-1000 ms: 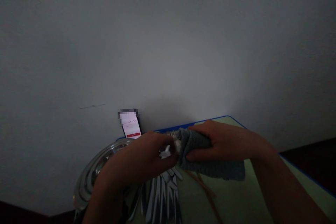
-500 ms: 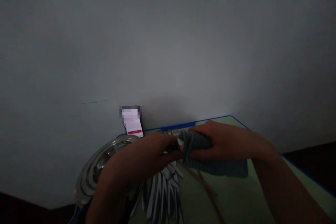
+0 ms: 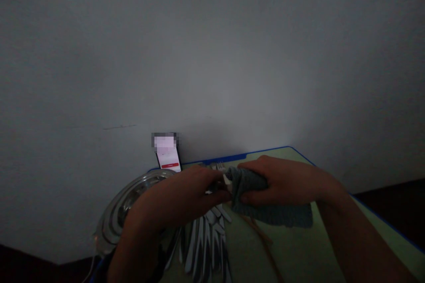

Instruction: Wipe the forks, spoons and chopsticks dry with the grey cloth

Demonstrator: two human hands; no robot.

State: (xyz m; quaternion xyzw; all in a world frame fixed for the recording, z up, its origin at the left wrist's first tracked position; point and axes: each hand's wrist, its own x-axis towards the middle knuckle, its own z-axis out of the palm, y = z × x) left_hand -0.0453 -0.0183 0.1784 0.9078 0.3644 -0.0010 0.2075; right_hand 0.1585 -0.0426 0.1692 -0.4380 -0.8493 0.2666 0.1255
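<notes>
My right hand [image 3: 279, 183] is closed round a grey-blue cloth [image 3: 279, 214], whose loose part hangs below the fingers. My left hand [image 3: 202, 188] meets it at the cloth's left end, fingers pinched together. A pale, shiny piece [image 3: 227, 180] shows between the two hands; its kind is hidden by fingers and cloth. Just behind the left fingertips, fork tines [image 3: 220, 166] point up. Below the left hand, several metal cutlery handles [image 3: 206, 247] lie fanned out on the light green table [image 3: 305, 247]. A pair of brown chopsticks [image 3: 264, 236] lies to their right, under the cloth.
A shiny metal bowl [image 3: 111, 225] stands at the left, partly behind my left forearm. A phone with a lit screen [image 3: 168, 159] leans against the grey wall [image 3: 212, 62]. The table's blue edge [image 3: 226, 158] runs along the wall.
Both hands stay together at nearly the same spot. The right hand and cloth have shifted very slightly downward; the cutlery and bowl look the same.
</notes>
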